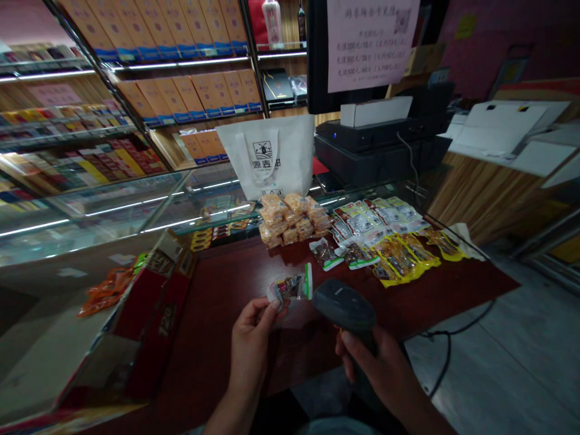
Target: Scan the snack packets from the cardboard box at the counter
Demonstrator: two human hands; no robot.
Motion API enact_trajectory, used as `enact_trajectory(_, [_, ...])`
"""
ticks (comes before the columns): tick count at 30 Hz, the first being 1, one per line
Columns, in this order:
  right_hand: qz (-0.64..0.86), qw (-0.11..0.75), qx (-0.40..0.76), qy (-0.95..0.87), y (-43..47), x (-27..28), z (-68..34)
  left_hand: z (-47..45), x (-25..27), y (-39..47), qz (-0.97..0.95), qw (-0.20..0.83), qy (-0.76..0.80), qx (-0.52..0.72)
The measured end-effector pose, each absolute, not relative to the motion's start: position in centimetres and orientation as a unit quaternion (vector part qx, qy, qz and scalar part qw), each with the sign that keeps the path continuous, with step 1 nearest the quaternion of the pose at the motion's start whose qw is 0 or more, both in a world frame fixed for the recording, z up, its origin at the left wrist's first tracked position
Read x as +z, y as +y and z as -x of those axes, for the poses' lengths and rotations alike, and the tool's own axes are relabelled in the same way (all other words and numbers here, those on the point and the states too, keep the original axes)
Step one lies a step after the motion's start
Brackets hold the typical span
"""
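My left hand (pixel 254 326) pinches one end of a small clear snack packet (pixel 292 286) with a green-edged strip, held just above the dark red counter (pixel 217 302). In my right hand (pixel 376 356) is a dark barcode scanner (pixel 344 304), gripped by its handle, its head angled toward the packet. Two similar packets (pixel 325 252) lie beyond the scanner. Beside them are yellow-edged snack packets (pixel 403 257) and a row of silvery packets (pixel 371 217). A pile of wrapped orange-brown snacks (pixel 294 220) sits at the counter's back.
An open cardboard box (pixel 154 320) with orange packets (pixel 109 291) stands at the left. Behind the snacks are a white tote bag (pixel 272 151), a glass display case (pixel 181 199) and a monitor (pixel 317 60) bearing a paper sign. A cable (pixel 448 356) hangs at the right.
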State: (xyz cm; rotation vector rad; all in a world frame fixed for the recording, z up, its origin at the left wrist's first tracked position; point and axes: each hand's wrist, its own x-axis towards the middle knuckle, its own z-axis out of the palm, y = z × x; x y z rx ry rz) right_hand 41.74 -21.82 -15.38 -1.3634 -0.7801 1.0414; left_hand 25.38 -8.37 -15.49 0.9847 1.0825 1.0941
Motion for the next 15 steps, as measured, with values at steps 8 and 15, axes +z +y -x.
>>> enact_trajectory(8, [0.600,0.610,0.429,-0.292,-23.2,-16.7,-44.1,-30.7,-16.1,-3.5,-0.350,0.723,0.441,0.401])
enact_trajectory(15, [0.615,0.613,0.414,-0.272,-24.7,-17.3,-44.6,-35.9,-16.2,2.8,-0.414,0.714,0.449,0.342])
